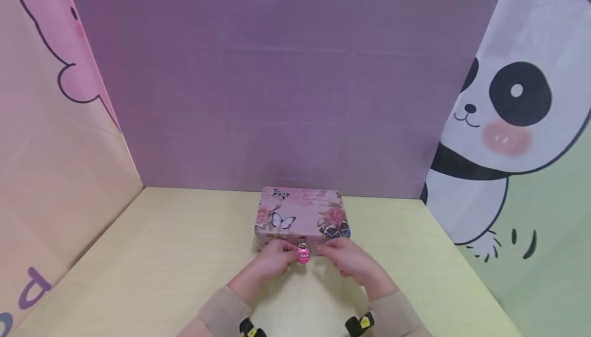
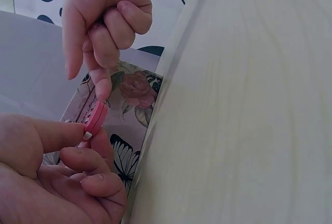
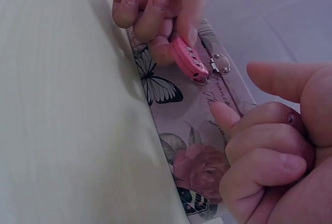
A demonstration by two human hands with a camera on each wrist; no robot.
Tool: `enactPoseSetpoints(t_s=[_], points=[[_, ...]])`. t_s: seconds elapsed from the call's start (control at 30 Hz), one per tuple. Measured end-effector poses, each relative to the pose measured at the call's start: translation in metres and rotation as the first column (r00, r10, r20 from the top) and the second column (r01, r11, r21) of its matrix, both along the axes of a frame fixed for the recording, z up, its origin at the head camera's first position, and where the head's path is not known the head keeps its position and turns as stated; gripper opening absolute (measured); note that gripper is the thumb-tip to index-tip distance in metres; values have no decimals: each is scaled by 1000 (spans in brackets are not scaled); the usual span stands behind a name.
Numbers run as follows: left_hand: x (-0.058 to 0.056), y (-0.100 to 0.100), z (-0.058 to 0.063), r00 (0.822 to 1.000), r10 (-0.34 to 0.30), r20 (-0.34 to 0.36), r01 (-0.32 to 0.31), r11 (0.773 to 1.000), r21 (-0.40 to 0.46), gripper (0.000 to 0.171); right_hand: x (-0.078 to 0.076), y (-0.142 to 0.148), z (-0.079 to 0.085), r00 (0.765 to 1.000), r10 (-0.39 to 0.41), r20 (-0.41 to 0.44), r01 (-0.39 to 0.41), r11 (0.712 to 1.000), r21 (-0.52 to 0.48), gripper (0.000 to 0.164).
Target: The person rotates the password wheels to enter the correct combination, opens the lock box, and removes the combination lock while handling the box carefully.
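A pink combination padlock (image 1: 302, 256) with number wheels hangs by its shackle from the metal clasp (image 3: 222, 63) on the front of a floral, butterfly-printed box (image 1: 300, 211). My left hand (image 1: 274, 259) pinches the padlock's lower end between thumb and index finger, seen closely in the left wrist view. From the other side comes my right hand (image 1: 348, 260), its index finger stretched toward the box front near the shackle. Its thumb stands apart, the other fingers are curled in, and nothing is between them. The box lid is down.
The box stands on a pale wooden table (image 1: 194, 244), toward its far edge. Behind rises a purple panel (image 1: 286, 80). A pink cartoon panel (image 1: 51, 137) bounds the left side, and a panda-printed panel (image 1: 545, 214) the right.
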State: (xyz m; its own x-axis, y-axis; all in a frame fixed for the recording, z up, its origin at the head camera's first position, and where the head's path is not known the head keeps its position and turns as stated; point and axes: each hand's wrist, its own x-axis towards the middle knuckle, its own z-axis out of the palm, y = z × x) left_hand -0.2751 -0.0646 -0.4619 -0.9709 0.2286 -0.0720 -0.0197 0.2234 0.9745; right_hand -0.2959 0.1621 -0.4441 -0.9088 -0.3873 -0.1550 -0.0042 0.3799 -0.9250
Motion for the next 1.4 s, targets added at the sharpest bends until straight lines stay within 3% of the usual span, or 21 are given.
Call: enactPoseSetpoints(t_s=[0.3, 0.8, 1.4], points=[[-2, 0, -2, 1000, -9, -3, 9, 1000, 7, 14, 1, 0, 3, 1000, 14, -7, -14, 1000, 7, 42], [-1, 2, -1, 1000, -1, 20, 0, 1000, 30, 14, 3, -14, -5, 1000, 16, -18, -16, 999, -29, 36], [-2, 0, -3, 1000, -10, -18, 11, 999, 32, 13, 8, -30, -13, 999, 18, -27, -18, 999, -27, 21]])
